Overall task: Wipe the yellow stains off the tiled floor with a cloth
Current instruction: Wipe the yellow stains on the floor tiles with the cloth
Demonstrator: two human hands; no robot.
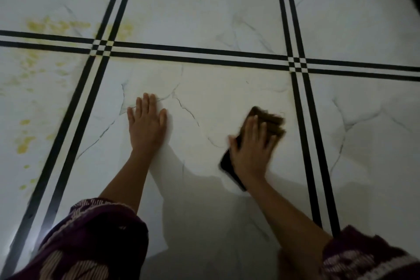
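From the head camera, the right hand lies flat, fingers spread, pressing a dark brown cloth onto the white marbled floor. The cloth sticks out past the fingertips toward 1 o'clock and past the wrist toward 7 o'clock. Its edges are blurred, which suggests a stroke in progress. The left hand is spread wide and empty, palm down on the same tile, well apart from the cloth at its 9 o'clock, and looks like a brace for the body's weight.

The yellow stains lie across the double black lines, on the tiles at about 9 to 10 o'clock from the left hand. One patch sits near the line crossing and others trail down the left edge. The tile under both hands looks nearly clean, with at most a faint yellowish cast along its far edge.

To do this step well, I judge the cloth should be kept flat under the whole palm and moved in overlapping strokes, then carried left over the lines to the heavy patches. Pulling the stains inward would avoid smearing them onto clean tile. Turning the cloth to a fresh face would probably help.

No brand, label or writing can be read anywhere; the patterned maroon sleeves carry none.
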